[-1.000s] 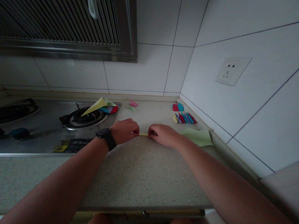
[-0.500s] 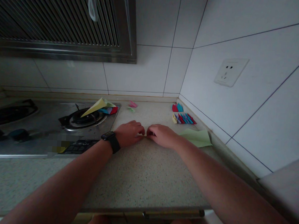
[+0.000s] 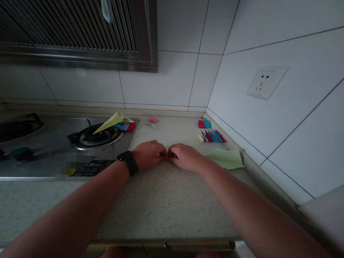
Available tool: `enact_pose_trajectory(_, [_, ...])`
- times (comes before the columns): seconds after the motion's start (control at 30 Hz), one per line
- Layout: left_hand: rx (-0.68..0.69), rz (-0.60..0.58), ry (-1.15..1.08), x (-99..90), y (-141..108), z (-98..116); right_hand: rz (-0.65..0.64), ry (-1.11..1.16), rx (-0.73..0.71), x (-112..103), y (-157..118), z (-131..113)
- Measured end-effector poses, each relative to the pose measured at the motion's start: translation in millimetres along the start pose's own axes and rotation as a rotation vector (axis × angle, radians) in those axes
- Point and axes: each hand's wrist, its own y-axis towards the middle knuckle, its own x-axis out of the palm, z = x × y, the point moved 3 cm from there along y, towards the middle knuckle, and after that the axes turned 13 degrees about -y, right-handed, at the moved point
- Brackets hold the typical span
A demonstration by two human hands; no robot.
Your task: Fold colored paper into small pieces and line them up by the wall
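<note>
My left hand, with a black watch on its wrist, is closed in a pinch low over the counter. Facing it, my right hand pinches too, and the fingertips of both meet. Between them is a small piece of paper, almost wholly covered by the fingers; its folds cannot be made out. A light green paper sheet lies flat beside my right wrist, partly behind it. Farther back stands a row of small folded paper pieces in cream, red, blue and purple, with red and blue pieces behind.
Pink and green folded papers lie near the back wall. On the gas stove at left, a yellow paper and other coloured papers rest over the burner. A range hood hangs above. The tiled wall with a socket bounds the right.
My fingertips have drawn closer together, and the yellowish sliver seen between them earlier is now nearly hidden. The other papers have stayed where they were.
</note>
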Motion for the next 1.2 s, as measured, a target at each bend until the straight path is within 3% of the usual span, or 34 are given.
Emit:
enact_pose_trajectory(0.63, [0.015,-0.028,-0.005,1.3,0.2,-1.9,-0.018,-0.003,0.034,3.8,1.5,2.4])
enact_pose_trajectory(0.93, [0.098,0.002,-0.026,0.3,-0.9,-1.1,0.030,-0.013,-0.024,1.0,-1.0,3.1])
enact_pose_trajectory(1.2, [0.082,0.007,-0.035,0.9,-1.8,-1.8,0.117,0.042,-0.117,0.0,-0.4,2.4])
